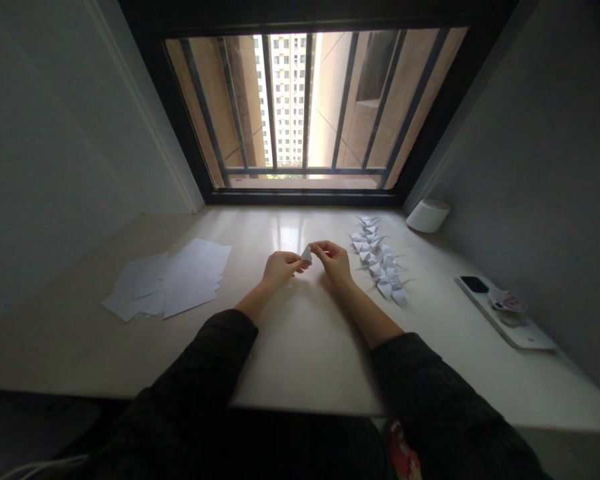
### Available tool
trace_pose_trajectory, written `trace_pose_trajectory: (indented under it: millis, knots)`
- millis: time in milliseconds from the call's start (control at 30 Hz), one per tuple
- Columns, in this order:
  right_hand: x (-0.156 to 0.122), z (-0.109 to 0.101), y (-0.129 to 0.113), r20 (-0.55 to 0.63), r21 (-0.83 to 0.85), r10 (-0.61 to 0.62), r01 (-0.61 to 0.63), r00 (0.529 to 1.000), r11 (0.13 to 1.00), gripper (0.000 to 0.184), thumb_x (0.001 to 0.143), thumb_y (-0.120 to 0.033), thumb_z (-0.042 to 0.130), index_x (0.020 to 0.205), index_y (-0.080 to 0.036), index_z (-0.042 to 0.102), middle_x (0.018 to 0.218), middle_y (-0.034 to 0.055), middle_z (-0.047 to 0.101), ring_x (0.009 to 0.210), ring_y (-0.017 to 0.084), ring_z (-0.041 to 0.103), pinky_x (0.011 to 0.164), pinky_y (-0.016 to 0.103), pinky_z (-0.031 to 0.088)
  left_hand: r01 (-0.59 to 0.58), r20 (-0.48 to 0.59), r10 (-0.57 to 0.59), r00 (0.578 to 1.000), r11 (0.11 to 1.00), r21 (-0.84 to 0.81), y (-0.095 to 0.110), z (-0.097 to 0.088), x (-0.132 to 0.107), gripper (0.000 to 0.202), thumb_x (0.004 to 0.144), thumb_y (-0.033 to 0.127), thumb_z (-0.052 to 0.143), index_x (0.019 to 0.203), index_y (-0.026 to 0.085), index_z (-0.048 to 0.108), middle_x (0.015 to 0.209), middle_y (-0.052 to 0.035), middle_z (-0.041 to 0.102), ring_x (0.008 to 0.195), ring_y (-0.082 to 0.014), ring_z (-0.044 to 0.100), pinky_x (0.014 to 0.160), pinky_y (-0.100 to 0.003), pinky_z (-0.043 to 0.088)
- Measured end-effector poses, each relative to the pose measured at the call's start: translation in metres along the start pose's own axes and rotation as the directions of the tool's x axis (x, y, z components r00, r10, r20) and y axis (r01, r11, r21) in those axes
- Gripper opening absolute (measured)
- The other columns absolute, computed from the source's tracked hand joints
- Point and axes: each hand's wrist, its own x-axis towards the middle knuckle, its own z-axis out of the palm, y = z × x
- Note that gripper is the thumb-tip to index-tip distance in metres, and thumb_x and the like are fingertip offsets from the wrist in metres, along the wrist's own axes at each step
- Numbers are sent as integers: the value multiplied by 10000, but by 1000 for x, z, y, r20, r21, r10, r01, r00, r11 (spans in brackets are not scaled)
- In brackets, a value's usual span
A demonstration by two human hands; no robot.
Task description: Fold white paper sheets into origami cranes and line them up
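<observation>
A small folded piece of white paper [307, 254] is held up just above the sill, between my two hands. My left hand [281, 267] pinches its lower left side between thumb and fingers. At its upper right edge, my right hand [333, 259] grips it with thumb and forefinger. The exact folds are too small to make out. Right of my right hand, several folded paper cranes [378, 261] stand close together in rows. Over to the left, a loose stack of white paper sheets [193, 277] lies fanned out.
The pale windowsill [300, 360] ends at a front edge near my body. A white cylindrical object [429, 216] lies at the back right. A phone [505, 317] with a grip on its back rests by the right wall. A barred window [305, 113] stands behind.
</observation>
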Motion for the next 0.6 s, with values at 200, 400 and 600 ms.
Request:
trace_pose_trajectory:
  millis: [200,400,600]
  knots:
    - [-1,0,-3,8,-41,-38,38,999,998,292,720,-483,639,758,-199,698,774,43,697,758,194,623,676,318,454,-12,4,12,1000,999,46,1,1,-2,285,704,431,660,791,169,734,727,-66,708,644,-151,662,495,-199,427]
    - [-1,3,1,-10,-70,-44,43,999,997,283,760,-470,578,766,-196,653,772,37,670,743,187,605,672,314,443,-18,7,18,1000,1000,14,1,3,-1,251,710,402,657,788,175,733,721,-57,710,652,-144,659,501,-193,431]
    - [-1,3,3,-74,-97,-49,42,996,994,280,786,-462,539,788,-196,627,799,42,655,762,186,592,675,311,438,6,-3,-6,1000,996,-85,1,4,1,286,694,417,680,783,148,720,751,-80,714,671,-151,664,513,-196,444]
